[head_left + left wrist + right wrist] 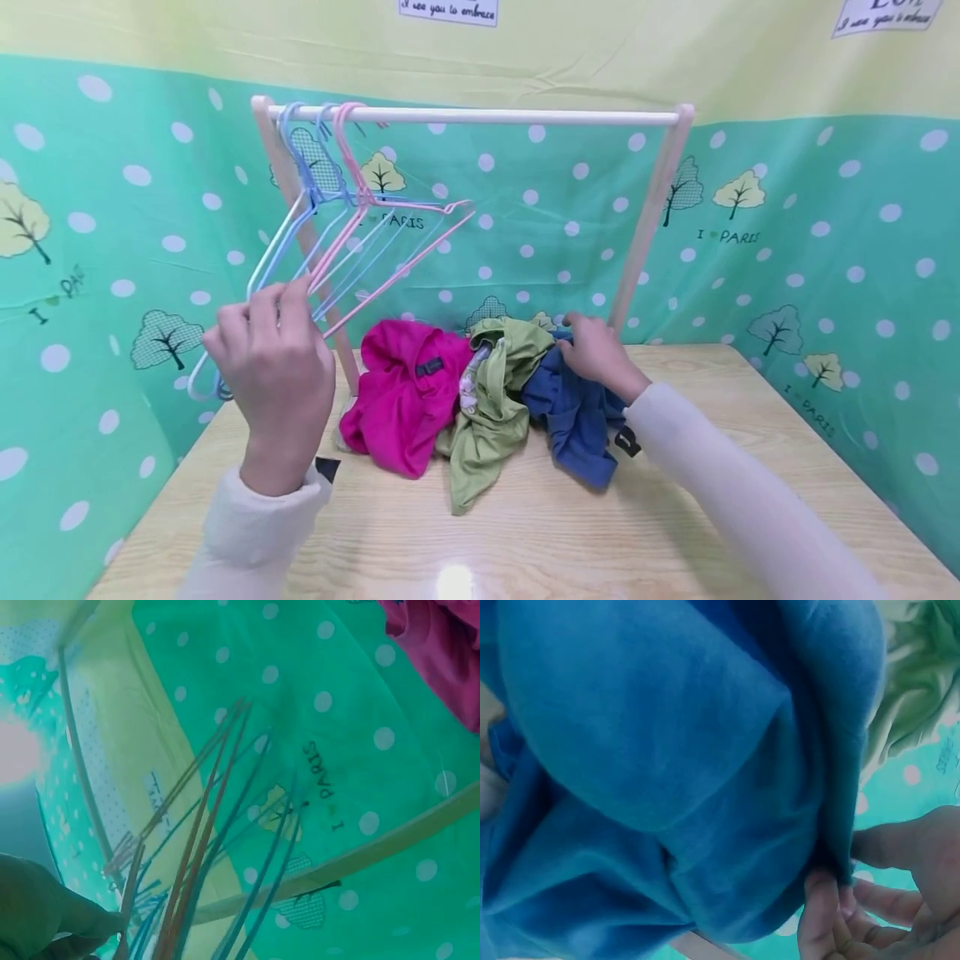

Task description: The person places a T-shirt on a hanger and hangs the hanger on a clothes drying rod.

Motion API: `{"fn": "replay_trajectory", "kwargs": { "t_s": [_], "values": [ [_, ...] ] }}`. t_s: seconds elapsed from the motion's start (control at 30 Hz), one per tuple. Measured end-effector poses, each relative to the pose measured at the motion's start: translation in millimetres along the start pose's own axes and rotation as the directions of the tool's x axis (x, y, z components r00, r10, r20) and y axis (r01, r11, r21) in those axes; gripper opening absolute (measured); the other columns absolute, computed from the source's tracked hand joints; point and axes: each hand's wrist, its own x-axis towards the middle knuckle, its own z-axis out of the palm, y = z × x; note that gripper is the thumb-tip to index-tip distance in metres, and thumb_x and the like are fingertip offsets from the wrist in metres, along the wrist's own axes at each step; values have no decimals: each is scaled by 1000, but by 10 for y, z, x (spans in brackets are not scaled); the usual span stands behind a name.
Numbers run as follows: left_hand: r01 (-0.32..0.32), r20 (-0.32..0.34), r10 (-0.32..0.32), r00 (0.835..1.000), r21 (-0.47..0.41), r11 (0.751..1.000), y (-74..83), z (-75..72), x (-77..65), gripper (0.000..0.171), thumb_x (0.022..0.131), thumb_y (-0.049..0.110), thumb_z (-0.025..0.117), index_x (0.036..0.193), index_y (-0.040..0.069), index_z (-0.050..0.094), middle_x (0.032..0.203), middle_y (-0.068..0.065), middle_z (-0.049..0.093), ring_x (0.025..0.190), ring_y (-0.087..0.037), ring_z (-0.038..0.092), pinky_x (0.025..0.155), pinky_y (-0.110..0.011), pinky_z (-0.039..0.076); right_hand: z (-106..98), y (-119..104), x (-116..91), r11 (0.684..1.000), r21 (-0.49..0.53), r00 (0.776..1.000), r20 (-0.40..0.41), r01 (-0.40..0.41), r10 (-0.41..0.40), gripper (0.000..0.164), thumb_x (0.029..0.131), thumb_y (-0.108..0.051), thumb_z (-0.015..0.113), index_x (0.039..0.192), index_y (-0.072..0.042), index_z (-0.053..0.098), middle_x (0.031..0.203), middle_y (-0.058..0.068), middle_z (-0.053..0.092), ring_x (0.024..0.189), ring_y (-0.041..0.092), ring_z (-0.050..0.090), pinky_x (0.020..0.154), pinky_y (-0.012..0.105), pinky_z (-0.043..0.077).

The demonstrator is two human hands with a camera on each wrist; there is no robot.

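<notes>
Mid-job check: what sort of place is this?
Probably a small indoor tabletop booth, perhaps a staged set: green-and-yellow printed fabric walls closely surround a pale wood-grain table, with a small clothes rack with a slim white bar and light wooden posts at the back.

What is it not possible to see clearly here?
Head view: the left hand covers part of the hangers.
Head view: top edge cuts the white labels.
Left wrist view: picture edges cut off the pink garment.
Right wrist view: folds hide parts of the blue garment.
</notes>
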Motion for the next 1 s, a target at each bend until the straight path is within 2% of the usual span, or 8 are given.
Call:
{"fn": "replay_trajectory", "kwargs": {
  "t_s": [0.17,0.27,0.47,0.7,0.83,0.93,1.0],
  "values": [
    [26,88,-27,996,11,1000,-77,30,-25,21,101,1,58,118,-1,70,106,-25,67,83,-49,48,71,-57,35,8,34,39,998,52,999,11,31,-32,36,97,-1,56,133,6,60,74,12,61,50,17,49,51,32,42],
    [45,125,-47,991,16,999,-134,71,-36,21,101,-2,54,117,-4,68,106,-27,66,83,-49,49,70,-57,38,14,30,48,997,57,999,10,51,-52,35,97,1,54,131,6,62,86,16,66,51,17,49,52,32,42],
    [91,117,-92,989,19,996,-294,142,-13,25,105,-2,47,117,-6,68,105,-30,65,85,-51,49,70,-59,38,1,-3,51,996,51,997,20,72,-73,34,97,2,53,130,4,63,109,23,69,52,17,47,55,33,41],
    [117,62,-118,991,25,993,-521,148,43,25,107,6,49,111,-8,70,103,-31,67,87,-53,50,72,-59,38,-6,-24,47,997,39,997,45,65,-67,33,97,2,52,128,5,63,99,20,68,52,18,47,53,32,40],
    [100,44,-100,994,-5,995,-630,156,60,25,106,10,54,108,-9,71,102,-31,68,85,-53,48,71,-58,35,-9,-22,46,997,46,997,44,62,-65,34,97,3,51,128,5,64,103,22,68,52,19,48,53,32,40],
    [95,59,-93,994,-27,995,-674,155,63,25,105,12,58,107,-9,71,101,-30,68,85,-52,47,72,-58,34,-16,-20,55,996,54,997,43,65,-67,35,96,4,51,128,6,64,107,23,69,51,17,47,52,31,40],
    [103,81,-99,992,-45,994,-683,142,60,21,102,10,63,106,-8,72,101,-31,67,86,-52,47,73,-59,35,-27,-16,69,996,76,997,63,49,-54,37,97,3,50,132,8,61,91,21,68,48,14,42,50,30,38]
  ]
}}
